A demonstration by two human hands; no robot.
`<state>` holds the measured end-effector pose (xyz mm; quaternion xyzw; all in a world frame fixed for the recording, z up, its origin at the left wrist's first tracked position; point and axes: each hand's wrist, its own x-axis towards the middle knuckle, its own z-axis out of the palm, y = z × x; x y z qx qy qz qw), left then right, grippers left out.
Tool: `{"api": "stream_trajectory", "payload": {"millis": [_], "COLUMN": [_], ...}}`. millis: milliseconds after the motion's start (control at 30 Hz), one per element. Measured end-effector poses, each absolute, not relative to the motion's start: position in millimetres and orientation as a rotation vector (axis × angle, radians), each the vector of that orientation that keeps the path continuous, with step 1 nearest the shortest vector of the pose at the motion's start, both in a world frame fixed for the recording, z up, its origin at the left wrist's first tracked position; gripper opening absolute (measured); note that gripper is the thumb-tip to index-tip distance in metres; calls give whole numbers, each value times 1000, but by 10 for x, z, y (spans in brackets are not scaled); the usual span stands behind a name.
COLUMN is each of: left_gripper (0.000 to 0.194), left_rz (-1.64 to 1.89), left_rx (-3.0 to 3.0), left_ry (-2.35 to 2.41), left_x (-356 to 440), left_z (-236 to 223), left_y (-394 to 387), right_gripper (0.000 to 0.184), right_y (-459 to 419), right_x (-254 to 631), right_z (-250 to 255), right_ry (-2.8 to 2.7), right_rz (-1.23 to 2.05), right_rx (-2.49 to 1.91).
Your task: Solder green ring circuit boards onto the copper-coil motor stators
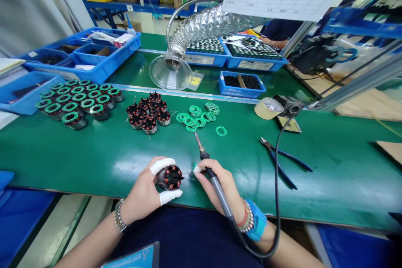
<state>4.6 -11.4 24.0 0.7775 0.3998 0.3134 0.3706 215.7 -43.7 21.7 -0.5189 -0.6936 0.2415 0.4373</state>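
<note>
My left hand [147, 189], with white finger cots on thumb and finger, grips a motor stator [172, 177] whose copper windings face me. In my right hand [224, 184] lies a soldering iron [217, 188], its tip pointing away over the table. The right fingertips, one in a white cot, also pinch a small green piece, mostly hidden, just right of the stator; a thin wire seems to run between the two. Beyond the hands lie loose green ring-shaped circuit boards [199, 122] and a cluster of wound stators [148, 113].
Stators topped with green boards [72, 106] stand in rows at left. A fume-extraction hood [171, 73] hangs over the green table [132, 155]. At right are cutting pliers [282, 163], a tape roll [268, 108] and the iron's cable [277, 184]. A co-worker's arm [276, 43] shows behind.
</note>
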Motion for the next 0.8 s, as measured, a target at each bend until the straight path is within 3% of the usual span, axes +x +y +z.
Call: {"api": "stream_trajectory", "payload": {"millis": [367, 600, 800], "left_gripper": [58, 50, 49], "left_rz": [640, 626, 677], "left_rx": [2338, 2238, 2139], "left_ry": [968, 1003, 921], "left_x": [292, 206, 186], "left_z": [300, 251, 181], "left_y": [-129, 21, 53], "right_gripper": [22, 13, 23], "right_y": [-446, -485, -557], "right_x": [2200, 2560, 2842], "right_z": [76, 166, 267], "right_ry": [-1938, -1830, -1807], "right_rz": [320, 302, 396], "right_rx": [-1214, -1219, -1216]}}
